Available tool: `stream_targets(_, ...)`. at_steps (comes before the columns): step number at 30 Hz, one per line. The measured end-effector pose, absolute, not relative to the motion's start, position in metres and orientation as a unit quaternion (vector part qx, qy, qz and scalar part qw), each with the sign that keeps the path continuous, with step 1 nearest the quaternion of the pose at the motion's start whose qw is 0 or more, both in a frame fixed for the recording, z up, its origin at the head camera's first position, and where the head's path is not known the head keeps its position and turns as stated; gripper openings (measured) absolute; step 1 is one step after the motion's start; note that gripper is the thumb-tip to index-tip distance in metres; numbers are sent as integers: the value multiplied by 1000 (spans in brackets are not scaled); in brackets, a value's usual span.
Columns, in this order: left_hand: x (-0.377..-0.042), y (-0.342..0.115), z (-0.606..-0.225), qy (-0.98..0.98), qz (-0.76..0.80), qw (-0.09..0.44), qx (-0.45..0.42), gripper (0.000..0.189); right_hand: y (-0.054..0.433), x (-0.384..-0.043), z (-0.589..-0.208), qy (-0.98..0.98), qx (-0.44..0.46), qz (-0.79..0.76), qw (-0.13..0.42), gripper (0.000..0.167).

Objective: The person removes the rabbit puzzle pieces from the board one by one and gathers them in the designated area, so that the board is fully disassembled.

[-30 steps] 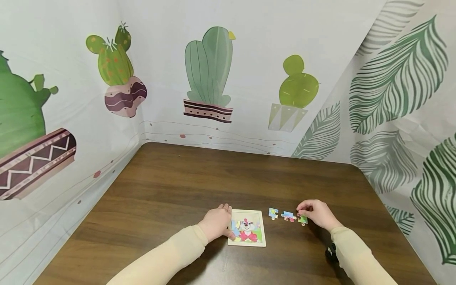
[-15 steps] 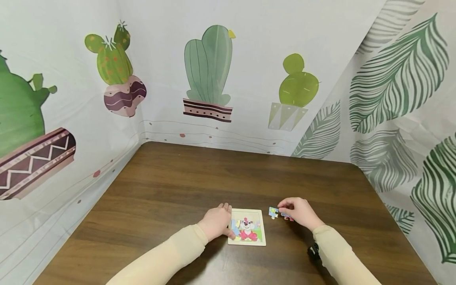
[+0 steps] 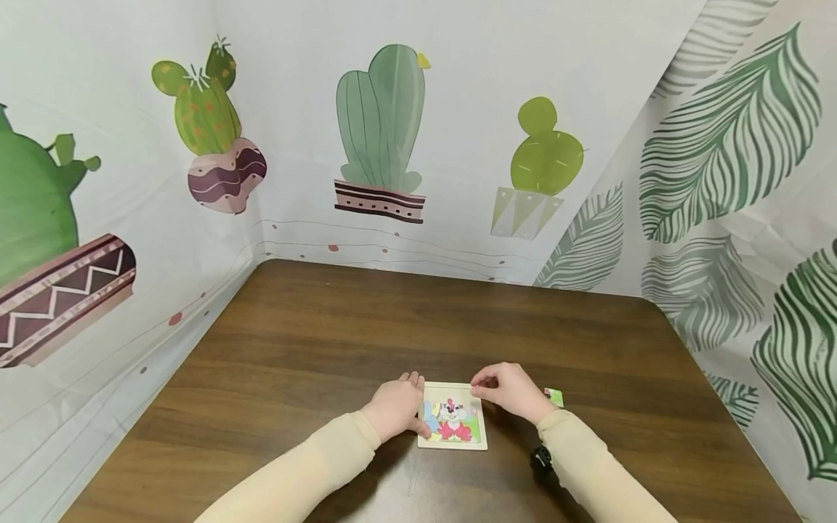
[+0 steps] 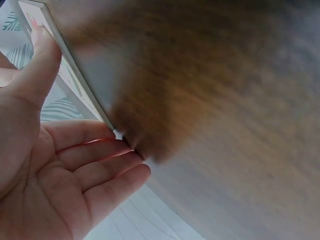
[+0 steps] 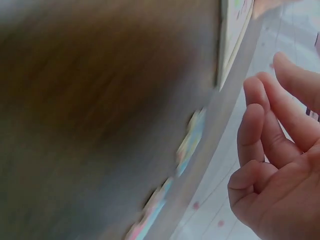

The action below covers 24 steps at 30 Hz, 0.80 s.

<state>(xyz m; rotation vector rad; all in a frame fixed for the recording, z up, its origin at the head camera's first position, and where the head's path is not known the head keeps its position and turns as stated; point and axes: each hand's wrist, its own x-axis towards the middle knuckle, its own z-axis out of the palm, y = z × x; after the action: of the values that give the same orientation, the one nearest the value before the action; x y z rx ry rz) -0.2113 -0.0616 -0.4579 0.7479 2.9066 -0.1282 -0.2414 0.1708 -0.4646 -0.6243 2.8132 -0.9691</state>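
Square puzzle tray (image 3: 485, 436) with a pale rim lies on the table, holding a part-filled picture of a white-faced animal in red. My left hand (image 3: 395, 408) rests along its left edge, fingers extended; in the left wrist view the thumb (image 4: 46, 52) lies over the rim. Above the tray's upper right corner hovers my right hand (image 3: 513, 392). Its fingers (image 5: 252, 125) are loosely bent in the right wrist view, thumb apart, holding nothing. Below it lie a blue-yellow puzzle piece (image 5: 191, 142) and a pink-blue puzzle piece (image 5: 150, 212), both hidden by that hand in the head view.
A green puzzle piece (image 3: 554, 396) lies right of the right hand. The brown wooden table (image 3: 366, 327) reaches back to a white cloth (image 3: 471, 145) printed with cacti and leaves. A black band (image 3: 541, 459) shows at the right wrist.
My right hand has moved left from the green piece, across the other loose pieces, to the tray's upper right corner. The pieces stay on the table. My left hand keeps its place.
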Motion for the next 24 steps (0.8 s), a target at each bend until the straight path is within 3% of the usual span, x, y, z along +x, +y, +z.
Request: stream_targets(24,-209,-64,-456,964,-46,34,259,96,106,-223,-456,915,-291,-276,51,15)
